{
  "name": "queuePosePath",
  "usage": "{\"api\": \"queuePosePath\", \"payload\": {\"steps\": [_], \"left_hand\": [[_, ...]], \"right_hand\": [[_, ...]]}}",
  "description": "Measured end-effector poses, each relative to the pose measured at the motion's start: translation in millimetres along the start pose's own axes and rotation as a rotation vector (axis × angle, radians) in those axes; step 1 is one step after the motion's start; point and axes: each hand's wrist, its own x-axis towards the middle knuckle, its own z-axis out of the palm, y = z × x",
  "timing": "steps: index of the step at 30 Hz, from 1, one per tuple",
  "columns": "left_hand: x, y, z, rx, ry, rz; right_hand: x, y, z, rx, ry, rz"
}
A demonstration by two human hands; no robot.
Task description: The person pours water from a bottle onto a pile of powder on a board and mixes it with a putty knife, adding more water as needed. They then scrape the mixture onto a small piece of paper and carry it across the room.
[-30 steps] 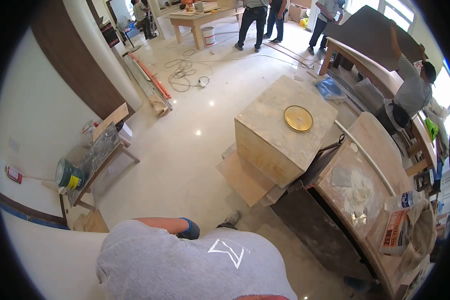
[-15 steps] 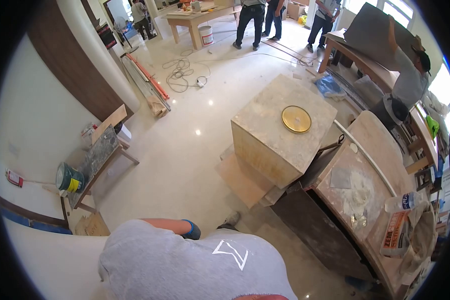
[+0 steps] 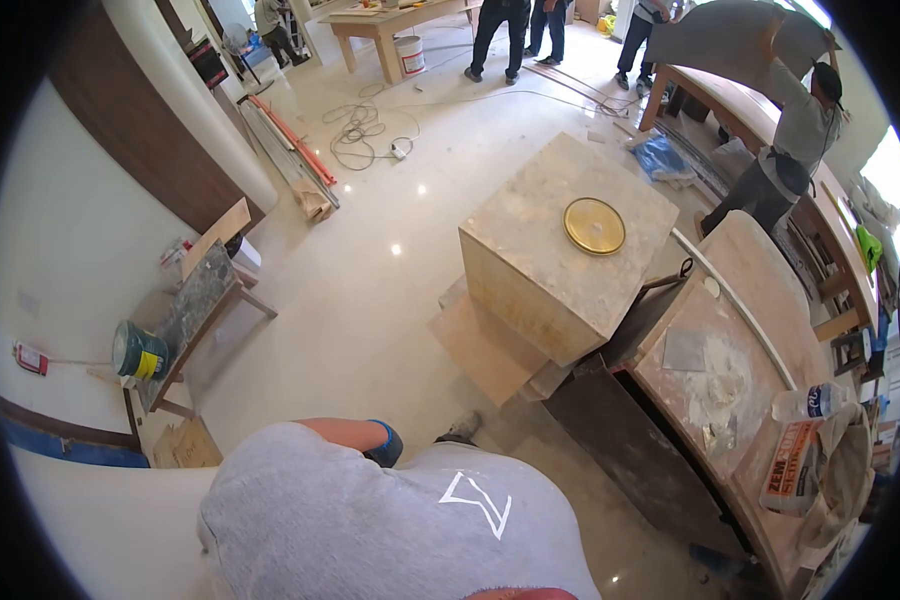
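Note:
My left hand (image 3: 384, 452) shows only as a dark, glove-like cuff with a blue edge; its fingers are hidden behind my grey shirt (image 3: 370, 520). A forearm shows at the bottom edge, but my right hand is out of view. Below my left hand's side, a shoe (image 3: 462, 428) stands on the floor. Ahead to the right is a dusty box-like block (image 3: 530, 230) with a round gold lid (image 3: 594, 226) on top. Neither hand visibly touches these. Beside it, a dusty wooden cabinet (image 3: 660, 400) bears a grey square plate (image 3: 684, 350) and pale powder (image 3: 722, 385).
A bottle (image 3: 808, 402) and a labelled bag (image 3: 792, 465) lie on the cabinet. At left, a low bench (image 3: 205, 300) stands near a green bucket (image 3: 138, 352). A cable (image 3: 360, 135) coils on the floor. A co-worker (image 3: 800, 130) lifts a dark sheet (image 3: 735, 45); other people stand behind.
The co-worker at right has moved leftward and stands more upright, with the dark sheet raised and bent. My view has shifted slightly. My left forearm has barely moved.

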Motion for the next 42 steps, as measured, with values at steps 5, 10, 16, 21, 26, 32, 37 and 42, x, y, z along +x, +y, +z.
{"api": "queuePosePath", "payload": {"steps": [5,10,16,21,26,32,37,42], "left_hand": [[-12,7,-11,-0.118,-0.058,-0.024],[-42,24,-24,-0.448,0.012,-0.221],[-49,25,-15,-0.421,0.228,-0.091],[-29,30,8,-0.842,0.331,0.084],[56,9,35,-0.721,0.514,0.180],[39,32,31,-0.573,0.449,0.374],[71,21,36,-0.894,0.305,0.275],[54,12,0,-0.786,0.161,0.176]], "right_hand": [[6,-5,3,-0.002,-0.011,-0.020],[14,-10,10,-0.015,-0.039,-0.046],[22,-16,17,-0.026,-0.074,-0.057],[23,-13,15,-0.047,-0.101,-0.047],[17,-2,6,-0.065,-0.118,-0.024],[-11,30,-23,-0.069,-0.088,0.015],[-51,71,-49,-0.075,-0.043,0.072],[-101,112,-61,-0.083,-0.011,0.187]]}}
